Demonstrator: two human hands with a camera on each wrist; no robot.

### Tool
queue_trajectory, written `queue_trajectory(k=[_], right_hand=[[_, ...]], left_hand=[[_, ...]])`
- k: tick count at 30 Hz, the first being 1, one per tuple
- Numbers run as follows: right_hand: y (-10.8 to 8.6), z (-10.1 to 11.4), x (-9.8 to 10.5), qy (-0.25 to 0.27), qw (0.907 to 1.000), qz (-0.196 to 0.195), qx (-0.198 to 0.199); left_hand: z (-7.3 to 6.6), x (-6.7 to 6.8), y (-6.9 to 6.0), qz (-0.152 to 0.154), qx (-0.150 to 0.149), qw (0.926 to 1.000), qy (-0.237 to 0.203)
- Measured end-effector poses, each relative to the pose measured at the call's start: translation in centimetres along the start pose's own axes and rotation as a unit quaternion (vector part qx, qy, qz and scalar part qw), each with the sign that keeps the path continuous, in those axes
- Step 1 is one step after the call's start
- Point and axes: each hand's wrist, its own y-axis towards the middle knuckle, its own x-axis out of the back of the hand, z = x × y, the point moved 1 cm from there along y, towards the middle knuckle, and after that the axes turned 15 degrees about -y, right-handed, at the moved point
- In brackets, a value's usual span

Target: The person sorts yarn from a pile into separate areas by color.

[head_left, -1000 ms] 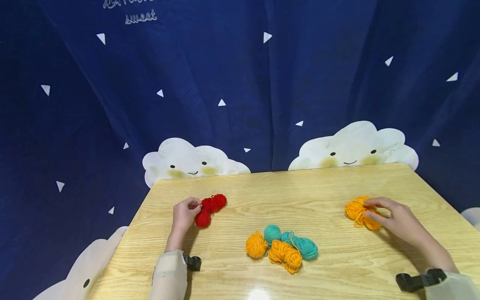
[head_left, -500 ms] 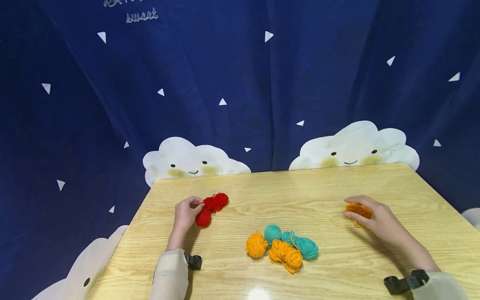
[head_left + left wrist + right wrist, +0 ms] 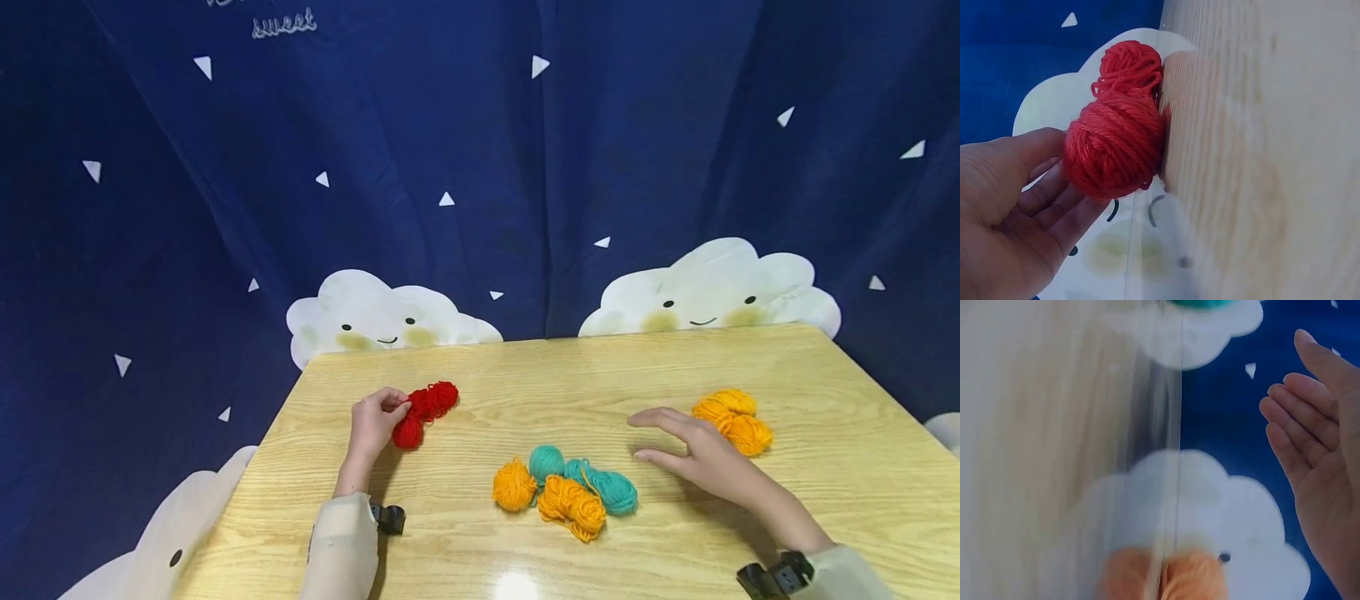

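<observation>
At the table's left, my left hand [image 3: 372, 422] has its thumb and fingers together at the near-left side of a small group of red yarn balls [image 3: 433, 402], pinching the yarn there. The left wrist view shows a round red ball [image 3: 1116, 144] partly covering those fingertips. My right hand [image 3: 705, 454] hovers over the table with straight, spread fingers and nothing between them. Behind it, to the right, lie orange yarn balls [image 3: 738, 421], partly covered by the hand. In the right wrist view, the palm [image 3: 1329, 462] faces in and holds nothing.
Near the table's middle, a cluster holds an orange yarn ball [image 3: 513, 486], an orange skein [image 3: 572, 506], a teal ball [image 3: 547, 464] and a teal skein [image 3: 613, 491]. A blue curtain [image 3: 480, 125] with white clouds hangs behind the wooden table [image 3: 465, 550].
My right hand has let go of the orange yarn at the right and moved left, away from it. The left hand has stayed at the red yarn.
</observation>
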Motion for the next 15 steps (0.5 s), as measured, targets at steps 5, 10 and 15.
queue_trajectory(k=[5, 10, 15], right_hand=[[0.5, 2.5, -0.6, 0.042, 0.9974, 0.019, 0.055], [0.6, 4.5, -1.1, 0.067, 0.9911, 0.067, 0.093], [0.7, 5.7, -1.4, 0.079, 0.9835, 0.11, 0.119]], left_hand=[[-0.1, 0.1, 0.0, 0.0, -0.004, 1.0, 0.0], [-0.1, 0.1, -0.1, 0.001, 0.001, 1.0, 0.0], [-0.1, 0.1, -0.1, 0.004, 0.009, 0.9999, -0.007]])
